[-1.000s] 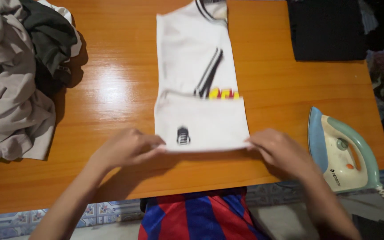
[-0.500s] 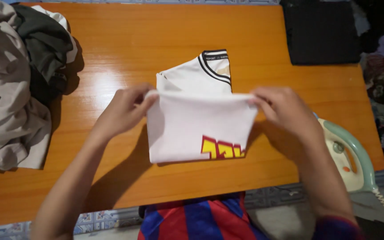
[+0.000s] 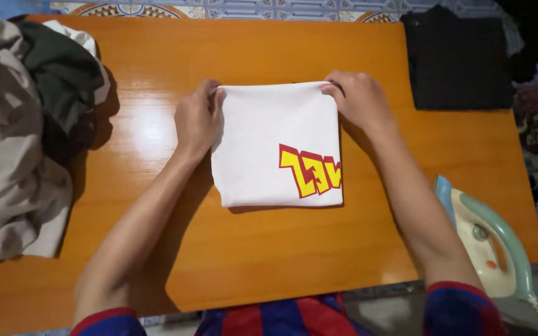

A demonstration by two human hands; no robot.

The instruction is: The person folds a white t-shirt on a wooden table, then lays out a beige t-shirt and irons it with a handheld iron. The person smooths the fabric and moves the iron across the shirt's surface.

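Observation:
A white shirt [image 3: 263, 149] with a yellow and red print lies folded into a neat square in the middle of the orange wooden table [image 3: 269, 249]. My left hand [image 3: 198, 121] pinches its far left corner. My right hand [image 3: 356, 99] holds its far right corner against the table. The collar is hidden under the fold.
A heap of grey, dark and white clothes [image 3: 20, 124] covers the left end of the table. A folded black garment [image 3: 459, 59] lies at the far right corner. A pale green and white iron [image 3: 490, 249] rests at the near right edge, with more clothes beyond it.
Both hands lifted the near edge of the long folded shirt and carried it away from me, over the collar. The shirt now lies as a square.

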